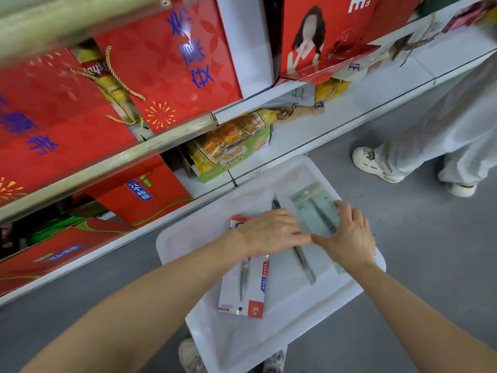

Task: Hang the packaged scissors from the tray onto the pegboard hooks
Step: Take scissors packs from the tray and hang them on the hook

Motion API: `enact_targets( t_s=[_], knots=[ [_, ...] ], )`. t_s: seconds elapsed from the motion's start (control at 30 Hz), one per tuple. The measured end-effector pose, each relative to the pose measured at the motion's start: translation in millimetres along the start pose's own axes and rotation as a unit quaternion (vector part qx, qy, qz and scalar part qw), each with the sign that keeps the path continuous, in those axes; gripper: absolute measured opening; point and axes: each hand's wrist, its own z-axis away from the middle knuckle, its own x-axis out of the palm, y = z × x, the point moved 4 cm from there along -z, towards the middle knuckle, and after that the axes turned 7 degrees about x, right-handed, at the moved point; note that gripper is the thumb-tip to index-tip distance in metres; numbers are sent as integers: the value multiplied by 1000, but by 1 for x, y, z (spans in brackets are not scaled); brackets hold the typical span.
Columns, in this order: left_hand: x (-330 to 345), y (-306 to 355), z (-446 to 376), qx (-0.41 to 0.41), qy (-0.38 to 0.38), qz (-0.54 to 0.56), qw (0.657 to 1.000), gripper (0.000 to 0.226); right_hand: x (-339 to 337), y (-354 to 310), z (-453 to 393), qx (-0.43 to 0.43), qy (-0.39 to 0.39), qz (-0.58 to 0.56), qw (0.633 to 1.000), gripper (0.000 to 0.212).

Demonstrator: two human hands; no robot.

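A white tray (pixel 269 343) sits on the grey floor below me. In it lie a white-and-red scissors pack (pixel 243 289), a pair of scissors in clear wrap (pixel 305 265) and a pale green scissors pack (pixel 314 208). My right hand (pixel 347 235) grips the green pack by its near end, lifting it slightly. My left hand (pixel 271 232) rests flat, palm down, across the top of the white-and-red pack and touches the green pack's near edge. No pegboard or hooks are in view.
Shop shelves (pixel 336 109) run across the upper half, holding red gift bags (pixel 166 65) and snack packets (pixel 231 146). Another person's legs and pale shoe (pixel 376 165) stand at the right. My own shoes (pixel 191 356) show under the tray's near edge.
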Motion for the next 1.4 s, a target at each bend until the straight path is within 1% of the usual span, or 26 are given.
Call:
enact_targets(
  t_s=[0.03, 0.07, 0.1, 0.13, 0.17, 0.2, 0.23, 0.27, 0.3, 0.33, 0.37, 0.4, 0.43, 0.5, 0.6, 0.7, 0.73, 0.8, 0.87, 0.97, 1.03, 1.2, 1.3, 1.4],
  knots=[
    [-12, 2, 12, -70, 50, 25, 996, 21, -7, -6, 1, -1, 9, -33, 999, 95],
    [-23, 2, 25, -159, 105, 68, 979, 16, -13, -14, 3, -6, 17, -66, 998, 95],
    [-37, 2, 40, -261, 163, 104, 946, 10, -19, -25, 6, -17, 22, -98, 995, 94],
    [-47, -1, 57, -370, 226, 152, 888, 8, -25, -38, 10, -28, 24, -127, 991, 93],
    [-58, 1, 73, -459, 287, 214, 813, 7, -31, -53, 14, -38, 26, -154, 987, 93],
    [-66, 2, 86, -518, 344, 268, 736, 6, -39, -69, 19, -45, 29, -182, 982, 92],
    [-76, 5, 98, -546, 402, 303, 669, 6, -47, -87, 24, -55, 32, -213, 975, 92],
    [-89, 7, 107, -561, 453, 316, 617, 8, -55, -105, 30, -64, 32, -245, 967, 91],
    [-104, 8, 116, -568, 496, 320, 573, 12, -64, -124, 36, -71, 29, -274, 959, 89],
    [-119, 9, 125, -568, 534, 323, 536, 17, -74, -143, 42, -77, 23, -298, 951, 85],
    [-135, 11, 132, -561, 568, 322, 509, 24, -83, -161, 49, -88, 22, -318, 944, 81],
    [-152, 13, 139, -548, 600, 316, 490, 34, -91, -180, 56, -102, 21, -337, 936, 77],
    [-171, 16, 146, -535, 627, 301, 480, 44, -101, -199, 65, -119, 20, -358, 926, 75],
    [-211, 21, 163, -516, 666, 253, 475, 58, -119, -237, 84, -154, 16, -401, 903, 74],
    [-268, 30, 192, -489, 706, 200, 471, 57, -145, -294, 119, -200, 10, -444, 873, 75],
    [-323, 39, 229, -477, 732, 151, 463, 55, -168, -346, 155, -245, 4, -479, 843, 71],
    [-341, 42, 242, -469, 738, 133, 467, 55, -174, -363, 166, -255, 2, -490, 833, 70],
    [-374, 47, 268, -461, 740, 101, 479, 55, -185, -394, 187, -274, 9, -509, 816, 65],
    [-404, 50, 295, -459, 741, 78, 483, 55, -197, -424, 209, -292, 20, -529, 796, 55],
    [-450, 59, 330, -427, 750, 72, 500, 58, -214, -468, 242, -310, 23, -553, 773, 43],
    [-479, 65, 352, -407, 752, 56, 516, 58, -225, -495, 261, -318, 26, -570, 757, 42],
    [-534, 64, 399, -396, 744, 31, 537, 58, -250, -546, 298, -321, 37, -607, 726, 40],
    [-557, 57, 418, -384, 754, 19, 532, 58, -259, -569, 307, -316, 37, -628, 710, 40],
    [-571, 41, 427, -379, 764, 27, 522, 57, -263, -590, 304, -306, 33, -643, 702, 39]
  ],
)
